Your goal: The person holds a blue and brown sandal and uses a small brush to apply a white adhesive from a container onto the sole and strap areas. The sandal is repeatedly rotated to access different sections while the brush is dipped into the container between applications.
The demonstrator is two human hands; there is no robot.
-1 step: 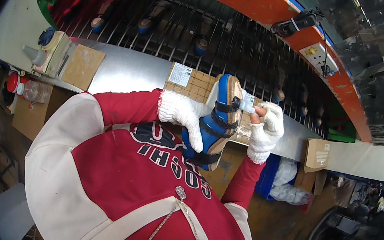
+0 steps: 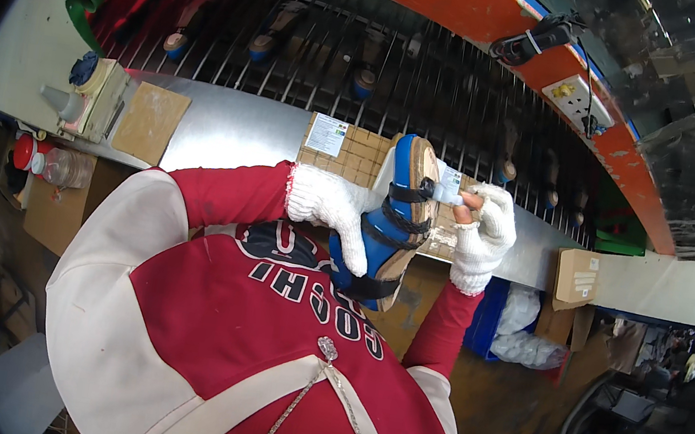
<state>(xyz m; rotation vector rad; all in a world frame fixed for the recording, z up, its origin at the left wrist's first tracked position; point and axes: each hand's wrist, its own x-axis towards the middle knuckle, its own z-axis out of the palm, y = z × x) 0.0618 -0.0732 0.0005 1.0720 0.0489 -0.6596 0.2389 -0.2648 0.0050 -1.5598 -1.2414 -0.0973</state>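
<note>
Bracing from the left, the left hand [image 2: 330,204] has its gloved fingers holding the blue form [image 2: 404,163] inside the sandal [image 2: 407,224]; from here, I'd keep that hold firm. The sandal stands tilted between the 2 hands, at the near edge of the worktop [image 2: 230,129]. Rightward, the right hand [image 2: 487,229] pinches a small pale bottle [image 2: 448,195] beside the top strap [image 2: 409,195]; light, unhurried pressure should serve.

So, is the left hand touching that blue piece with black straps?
Touching: in the head view, the left hand lays its gloved thumb against the blue piece.
</note>
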